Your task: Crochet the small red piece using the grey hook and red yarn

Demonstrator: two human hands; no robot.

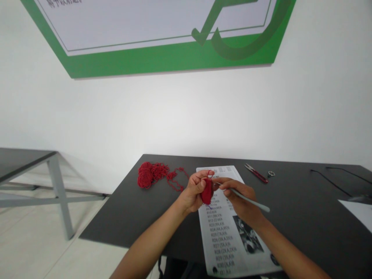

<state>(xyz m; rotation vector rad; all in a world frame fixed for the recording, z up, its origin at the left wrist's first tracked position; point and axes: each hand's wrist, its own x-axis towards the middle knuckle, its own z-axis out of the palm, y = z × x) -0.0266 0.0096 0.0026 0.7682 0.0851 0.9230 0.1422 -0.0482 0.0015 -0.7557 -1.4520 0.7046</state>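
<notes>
Head view: left hand (193, 193) pinches red crochet piece (206, 192), right hand (241, 205) grips hook (253, 201); likely light, soft, pinch near hook; yarn (146, 175) by worktop (122, 217) far-left corner

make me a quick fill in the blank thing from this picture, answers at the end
1. The left hand holds a small yarn piece whose colour is ____.
2. The crochet hook is held in the person's ____.
3. The tangled yarn ball lies on the table to the ____ of the printed sheet.
4. The board on the wall has a border coloured ____.

Missing words: red; right hand; left; green.
</notes>
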